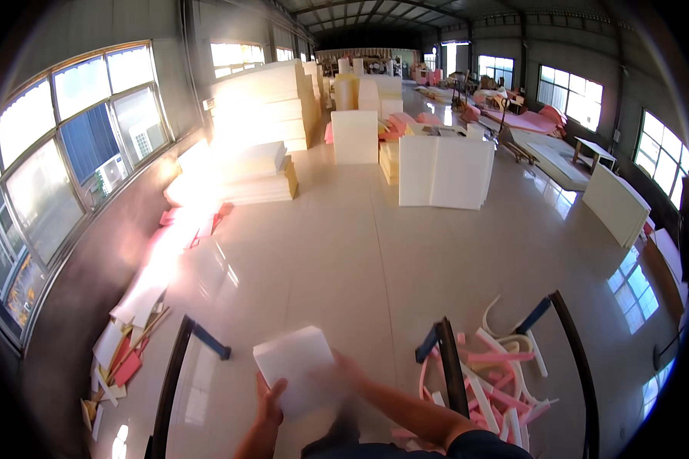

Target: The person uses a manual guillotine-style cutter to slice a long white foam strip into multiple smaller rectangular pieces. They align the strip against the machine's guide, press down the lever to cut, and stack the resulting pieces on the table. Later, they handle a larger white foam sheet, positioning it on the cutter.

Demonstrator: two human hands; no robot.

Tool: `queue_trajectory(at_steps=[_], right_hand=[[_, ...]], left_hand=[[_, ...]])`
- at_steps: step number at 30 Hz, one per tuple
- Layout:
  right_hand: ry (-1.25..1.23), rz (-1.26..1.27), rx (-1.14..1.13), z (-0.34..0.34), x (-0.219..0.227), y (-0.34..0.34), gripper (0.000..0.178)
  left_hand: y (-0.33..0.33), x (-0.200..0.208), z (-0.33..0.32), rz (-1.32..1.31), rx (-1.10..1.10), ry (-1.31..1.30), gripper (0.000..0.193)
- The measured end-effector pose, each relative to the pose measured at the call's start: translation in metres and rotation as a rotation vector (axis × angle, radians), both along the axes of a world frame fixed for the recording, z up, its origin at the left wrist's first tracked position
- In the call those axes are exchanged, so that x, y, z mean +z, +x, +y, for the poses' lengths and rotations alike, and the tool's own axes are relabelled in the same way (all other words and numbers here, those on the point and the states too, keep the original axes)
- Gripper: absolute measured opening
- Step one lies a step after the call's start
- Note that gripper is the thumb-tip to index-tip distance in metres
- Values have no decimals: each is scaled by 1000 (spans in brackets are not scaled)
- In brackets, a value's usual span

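A white foam block (302,367), flat and roughly rectangular, is held in front of my body above the floor. My left hand (270,399) grips its lower left side, with the thumb on the upper face and the other fingers partly hidden. Against the right edge lies my right hand (346,373), blurred by motion but closed on the block there. One narrow side of the block shows along its far left edge.
Black metal frame bars (453,367) with blue ends stand on both sides of me. Pink and white foam offcuts (505,382) lie at the right. Scraps (126,359) line the left wall. Farther off are white foam boards (444,172) and foam stacks (256,172).
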State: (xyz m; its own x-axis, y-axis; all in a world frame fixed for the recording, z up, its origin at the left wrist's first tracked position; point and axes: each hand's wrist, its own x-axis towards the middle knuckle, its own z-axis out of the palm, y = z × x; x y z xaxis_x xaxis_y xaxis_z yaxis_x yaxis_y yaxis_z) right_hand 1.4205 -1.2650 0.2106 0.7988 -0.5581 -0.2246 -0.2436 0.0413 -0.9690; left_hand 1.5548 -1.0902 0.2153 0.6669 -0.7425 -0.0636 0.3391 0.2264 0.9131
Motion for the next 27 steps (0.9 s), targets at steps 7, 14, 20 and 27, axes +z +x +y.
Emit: queue_trajectory(at_steps=[7,14,20,27], right_hand=[[29,56,-255,-230,7,32,71],[268,-189,-585,-463,-42,40,53],[164,-113,-464,-659,-58,128,68],[-86,25,-30,-862,6,311,89]], left_hand=[[70,-8,-266,59,-213,186,71],[102,-42,-555,-255,-332,97,67],[196,-78,-743,-95,-429,-44,89],[333,-64,-861,233,-69,-54,71]])
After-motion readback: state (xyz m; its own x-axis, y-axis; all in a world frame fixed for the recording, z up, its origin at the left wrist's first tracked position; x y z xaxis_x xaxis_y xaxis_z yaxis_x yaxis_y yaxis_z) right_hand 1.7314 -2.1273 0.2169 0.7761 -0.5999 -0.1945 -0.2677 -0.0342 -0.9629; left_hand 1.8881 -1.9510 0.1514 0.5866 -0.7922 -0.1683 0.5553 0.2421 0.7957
